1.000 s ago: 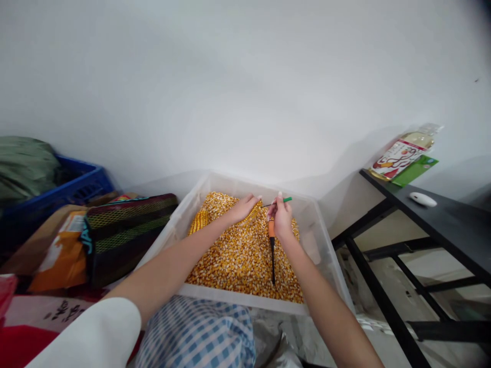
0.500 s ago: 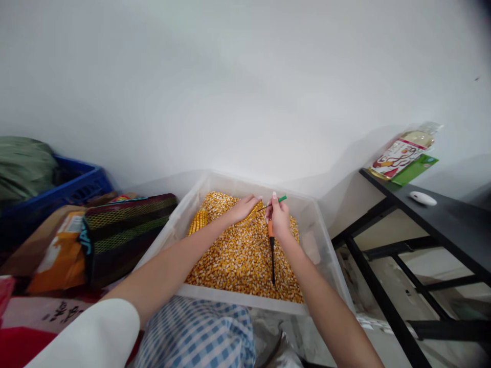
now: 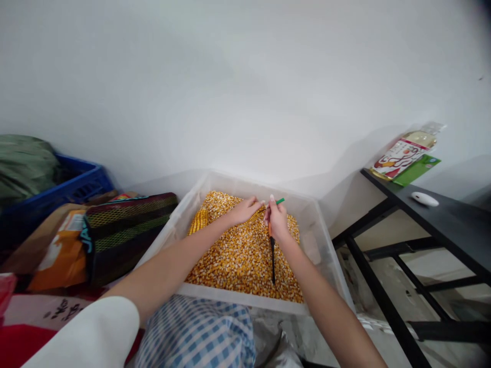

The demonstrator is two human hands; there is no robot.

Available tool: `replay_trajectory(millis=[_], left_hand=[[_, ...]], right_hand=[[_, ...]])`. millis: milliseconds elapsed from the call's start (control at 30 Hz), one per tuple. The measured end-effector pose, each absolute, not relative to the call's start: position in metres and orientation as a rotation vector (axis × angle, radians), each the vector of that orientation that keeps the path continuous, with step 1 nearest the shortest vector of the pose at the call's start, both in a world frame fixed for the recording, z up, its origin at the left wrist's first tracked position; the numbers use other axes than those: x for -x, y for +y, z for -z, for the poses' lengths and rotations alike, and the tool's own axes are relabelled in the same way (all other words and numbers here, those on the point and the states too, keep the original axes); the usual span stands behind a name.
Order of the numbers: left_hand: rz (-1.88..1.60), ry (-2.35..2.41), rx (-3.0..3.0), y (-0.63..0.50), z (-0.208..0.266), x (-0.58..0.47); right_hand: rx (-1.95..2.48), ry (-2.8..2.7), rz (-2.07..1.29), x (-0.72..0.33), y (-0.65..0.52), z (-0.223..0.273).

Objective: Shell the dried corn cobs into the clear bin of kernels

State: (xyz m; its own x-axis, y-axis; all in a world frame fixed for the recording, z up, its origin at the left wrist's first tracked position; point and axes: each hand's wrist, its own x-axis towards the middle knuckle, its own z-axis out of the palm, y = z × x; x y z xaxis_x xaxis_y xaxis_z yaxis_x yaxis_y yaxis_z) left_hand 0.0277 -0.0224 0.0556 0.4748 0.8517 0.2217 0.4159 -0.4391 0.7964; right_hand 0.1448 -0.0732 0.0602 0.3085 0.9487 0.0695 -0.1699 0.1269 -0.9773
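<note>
My left hand [image 3: 244, 210] is closed on a yellow corn cob [image 3: 254, 216], which it partly covers. In my right hand [image 3: 276, 219] is a thin tool with a green handle [image 3: 280, 201], perhaps a small screwdriver. Its shaft end is close to the cob, too small to make out clearly. Below the right hand, an orange and black screwdriver [image 3: 273, 255] lies on the loose corn kernels [image 3: 233, 260], its upper end partly hidden by that hand. Another corn cob [image 3: 198, 221] rests at the left. All of this is within a translucent plastic bin [image 3: 330, 245].
Right of the bin stands a black shelf [image 3: 456, 225] bearing a bottle [image 3: 402, 153], a green packet [image 3: 417, 170] and a white oval object [image 3: 424, 199]. Leftward are a blue crate [image 3: 88, 181] and a striped mesh bag [image 3: 130, 230]. Blue checked cloth [image 3: 195, 332] is in front.
My right hand and the green-handled tool have shifted slightly left and down, nearer the left hand. The left-hand fingers have moved a little; the cob stays in hand.
</note>
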Motion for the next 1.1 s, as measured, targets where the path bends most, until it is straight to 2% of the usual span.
replay_trajectory(millis=[167,533,967,1100], left_hand=[[-0.84,1.047,-2.072,-0.021,-0.053,-0.028],[-0.937,0.962,-1.855,-0.014,-0.057,-0.028],[-0.942,1.029,-1.947,-0.024,-0.061,-0.03],[-0.887,1.054,-2.0,-0.025,-0.06,-0.029]], right_hand=[[1.184,-0.904,-1.07,-0.145,-0.072,-0.058],[0.996,-0.839,-0.801,-0.152,-0.077,-0.086],[1.065,-0.965,-0.652,-0.137,-0.086,-0.073],[1.052,-0.894,-0.746,-0.138,-0.083,-0.071]])
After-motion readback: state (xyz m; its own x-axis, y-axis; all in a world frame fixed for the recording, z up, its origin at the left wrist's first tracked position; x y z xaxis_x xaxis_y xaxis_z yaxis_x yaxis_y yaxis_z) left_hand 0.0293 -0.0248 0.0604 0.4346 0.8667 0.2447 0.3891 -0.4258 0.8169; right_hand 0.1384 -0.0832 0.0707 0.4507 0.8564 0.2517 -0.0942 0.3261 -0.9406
